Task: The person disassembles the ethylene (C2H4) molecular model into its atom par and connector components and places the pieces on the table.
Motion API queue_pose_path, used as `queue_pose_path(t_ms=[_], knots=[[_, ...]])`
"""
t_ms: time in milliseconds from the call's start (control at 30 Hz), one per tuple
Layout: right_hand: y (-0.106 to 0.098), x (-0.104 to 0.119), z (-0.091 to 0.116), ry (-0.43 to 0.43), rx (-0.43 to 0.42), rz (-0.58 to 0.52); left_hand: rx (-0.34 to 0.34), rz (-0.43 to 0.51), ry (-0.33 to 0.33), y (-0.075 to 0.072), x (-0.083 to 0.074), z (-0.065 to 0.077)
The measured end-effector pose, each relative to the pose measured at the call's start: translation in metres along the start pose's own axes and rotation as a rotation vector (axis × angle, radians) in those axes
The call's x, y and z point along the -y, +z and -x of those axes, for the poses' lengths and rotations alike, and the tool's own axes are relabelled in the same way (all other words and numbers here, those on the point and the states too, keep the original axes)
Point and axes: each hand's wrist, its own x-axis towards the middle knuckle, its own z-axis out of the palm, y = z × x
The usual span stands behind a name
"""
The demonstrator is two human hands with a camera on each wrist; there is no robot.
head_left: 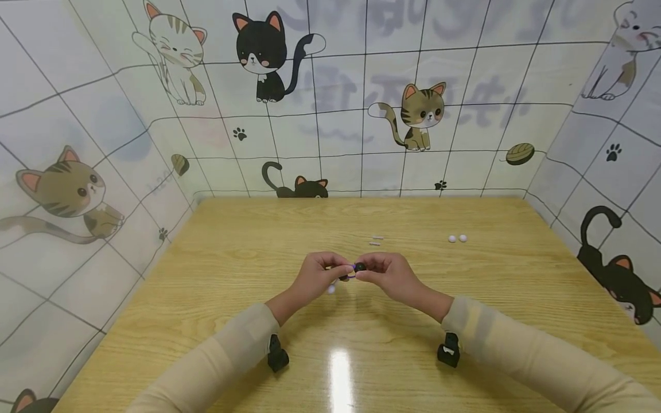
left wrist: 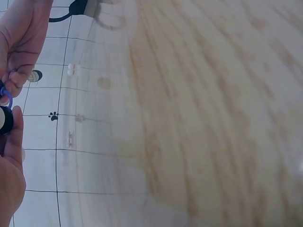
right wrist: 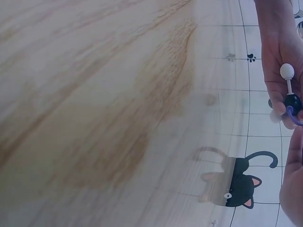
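My left hand (head_left: pixel 317 278) and right hand (head_left: pixel 391 276) meet over the middle of the table, fingertips close together. Between the right thumb and fingers is a black ball (head_left: pixel 360 267), like an atom from a molecular model kit. The left hand pinches a second black ball (right wrist: pixel 292 101), partly covered by its fingers. A white ball (right wrist: pixel 287 71) sticks out from it on a short pale rod (right wrist: pixel 289 87). A bent purple link (right wrist: pixel 291 115) runs from the left-hand ball towards the right-hand one; fingers hide part of it.
On the wooden table (head_left: pixel 248 229), two short pale rods (head_left: pixel 378 237) lie beyond the hands. Two loose white balls (head_left: pixel 452 238) sit side by side farther right. A cat-print cloth (head_left: pixel 341 137) stands around the back and sides.
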Motion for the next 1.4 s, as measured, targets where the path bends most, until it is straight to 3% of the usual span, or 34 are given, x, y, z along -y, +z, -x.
queue_pose_path(t_ms=[267, 533, 900, 1200, 1400], knots=[[0.001, 0.000, 0.001, -0.015, -0.056, -0.029, -0.015, 0.037, -0.015, 0.002, 0.001, -0.004], [0.000, 0.003, 0.003, -0.018, -0.088, -0.055, -0.093, 0.124, -0.041, -0.006, -0.003, -0.005], [0.000, -0.004, 0.002, -0.010, -0.071, -0.091, -0.032, 0.080, -0.012, -0.008, -0.001, -0.002], [-0.001, -0.004, 0.003, -0.001, -0.078, -0.081, 0.044, 0.004, -0.095, -0.004, 0.001, 0.000], [-0.001, -0.004, 0.004, 0.019, -0.096, -0.089, 0.050, 0.024, -0.135, -0.001, 0.000, 0.000]])
